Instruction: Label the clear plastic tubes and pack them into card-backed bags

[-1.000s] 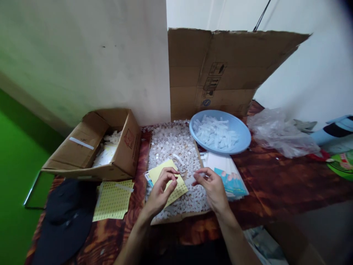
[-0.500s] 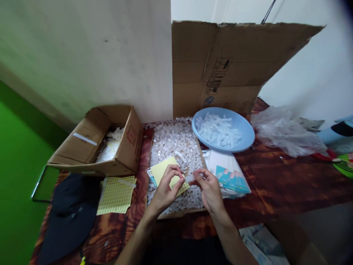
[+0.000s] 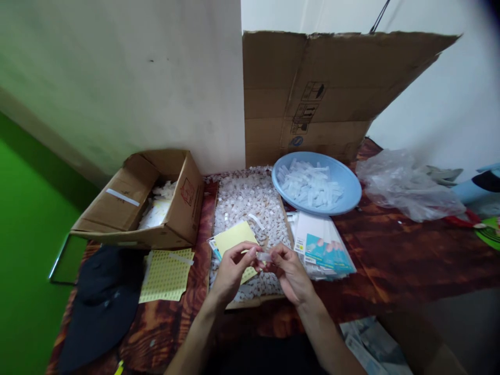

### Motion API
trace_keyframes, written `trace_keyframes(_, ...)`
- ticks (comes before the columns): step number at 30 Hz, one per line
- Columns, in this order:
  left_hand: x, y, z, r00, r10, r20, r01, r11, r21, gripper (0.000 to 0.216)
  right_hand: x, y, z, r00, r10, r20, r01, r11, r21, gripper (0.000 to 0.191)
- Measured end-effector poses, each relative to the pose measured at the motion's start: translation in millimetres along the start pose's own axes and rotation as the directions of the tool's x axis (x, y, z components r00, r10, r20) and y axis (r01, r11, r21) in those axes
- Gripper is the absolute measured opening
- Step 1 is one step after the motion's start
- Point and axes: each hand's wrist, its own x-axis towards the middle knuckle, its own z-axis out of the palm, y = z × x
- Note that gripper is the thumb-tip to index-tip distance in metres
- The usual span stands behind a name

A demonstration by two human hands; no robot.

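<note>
My left hand [image 3: 230, 271] and my right hand [image 3: 287, 271] meet over a flat cardboard tray [image 3: 250, 304] heaped with small white plastic pieces [image 3: 246, 200]. Both pinch one small clear plastic tube [image 3: 263, 256] between their fingertips. Under my left hand lies a yellow sticker sheet [image 3: 233, 237] on the heap. Just right of my right hand sits a stack of blue-and-white printed packets [image 3: 322, 245].
A blue bowl [image 3: 347, 200] of clear tubes stands behind the packets. An open cardboard box [image 3: 136, 198] is at the left, with a yellow dotted sheet [image 3: 166, 276] and a black cap [image 3: 97, 307] before it. Upright cardboard [image 3: 320, 88] stands behind; a crumpled plastic bag [image 3: 402, 185] lies right.
My hands have drawn together from a small gap, and both now pinch the clear tube. The view has shifted slightly.
</note>
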Motion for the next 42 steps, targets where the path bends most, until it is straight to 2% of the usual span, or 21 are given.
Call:
trace_keyframes(3,-1.7,1.2,2.3,0.998,-0.06,-0.018,0.058,0.994,-0.096,0.022,-0.8,5.3,3.0,0.998,0.013,0.065,-0.016,0.998,0.058,0.035)
trace_keyframes(7,0.6,9.3,8.9,0.994,-0.099,-0.044,0.094,0.991,-0.09,0.023,-0.6,3.3,3.5,0.994,0.054,0.096,-0.064,0.992,0.105,0.035)
trace_keyframes(11,2.1,17.1,16.6,0.994,-0.113,0.009,0.113,0.992,-0.054,0.026,-0.9,-4.6,-4.9,0.989,0.066,0.132,-0.076,0.995,0.07,0.037)
trace_keyframes(13,2.5,19.8,15.0,0.988,-0.129,0.083,0.13,0.992,-0.003,0.028,-3.8,-6.3,-13.3,0.991,0.049,0.128,-0.051,0.999,0.015,0.039)
trace_keyframes(15,6.4,22.6,5.1,0.957,-0.165,0.238,0.133,0.98,0.145,0.03,-9.2,-5.7,-22.6,0.987,0.058,0.147,-0.05,0.997,-0.061,0.04)
trace_keyframes(16,10.7,24.2,-3.4,0.94,-0.181,0.289,0.097,0.955,0.281,0.031,-12.5,-4.8,-26.3,0.982,0.077,0.171,-0.059,0.992,-0.107,0.04)
trace_keyframes(18,24.4,27.0,-26.7,0.954,-0.166,0.248,-0.012,0.809,0.588,0.031,-18.0,-2.3,-29.7,0.966,0.108,0.235,-0.053,0.972,-0.231,0.038)
trace_keyframes(19,33.1,27.7,-40.2,0.987,-0.084,0.135,-0.042,0.682,0.731,0.032,-19.4,-0.7,-28.6,0.958,0.105,0.265,-0.017,0.949,-0.316,0.037)
trace_keyframes(21,51.3,26.4,-66.2,0.997,0.051,-0.062,0.024,0.55,0.835,0.033,-18.3,3.8,-21.0,0.947,0.042,0.318,0.14,0.839,-0.526,0.033)
trace_keyframes(22,59.4,24.3,-76.8,0.989,0.083,-0.121,0.061,0.512,0.857,0.03,-15.8,6.8,-15.3,0.939,0.001,0.344,0.233,0.735,-0.637,0.031)
trace_keyframes(24,71.5,17.6,-90.0,0.983,0.084,-0.164,0.106,0.464,0.879,0.024,-8.4,13.3,-3.9,0.922,-0.018,0.387,0.353,0.45,-0.82,0.03)
trace_keyframes(26,76.8,9.1,-92.7,0.986,0.068,-0.155,0.111,0.436,0.893,0.02,-0.9,19.4,3.1,0.921,0.035,0.387,0.375,0.187,-0.908,0.03)
trace_keyframes(27,77.2,5.1,-91.6,0.987,0.064,-0.145,0.104,0.432,0.896,0.018,2.0,21.7,3.8,0.925,0.061,0.376,0.369,0.097,-0.924,0.028)
trace_keyframes(28,76.7,1.7,-89.9,0.988,0.066,-0.136,0.095,0.434,0.896,0.016,4.1,23.5,2.6,0.927,0.078,0.367,0.365,0.036,-0.93,0.026)
trace_keyframes(30,73.9,-1.8,-87.6,0.988,0.087,-0.129,0.076,0.455,0.887,0.014,6.4,25.0,-4.2,0.928,0.083,0.364,0.366,-0.007,-0.931,0.025)
trace_keyframes(33,67.9,5.1,-90.7,0.967,0.184,-0.178,0.06,0.511,0.857,0.018,7.2,20.9,-18.0,0.922,0.049,0.383,0.382,0.033,-0.924,0.024)
trace_keyframes(36,58.5,24.6,-95.4,0.897,0.337,-0.286,0.042,0.579,0.814,0.03,7.6,7.0,-25.5,0.9,-0.088,0.427,0.436,0.135,-0.89,0.02)
trace_keyframes(39,44.4,45.9,-90.7,0.832,0.419,-0.364,-0.001,0.658,0.753,0.037,10.9,-15.3,-22.9,0.876,-0.3,0.379,0.468,0.334,-0.818,0.019)
trace_keyframes(42,27.1,57.5,-74.7,0.835,0.401,-0.376,-0.048,0.734,0.677,0.045,22.2,-37.6,-11.4,0.856,-0.483,0.183,0.466,0.568,-0.678,0.021)
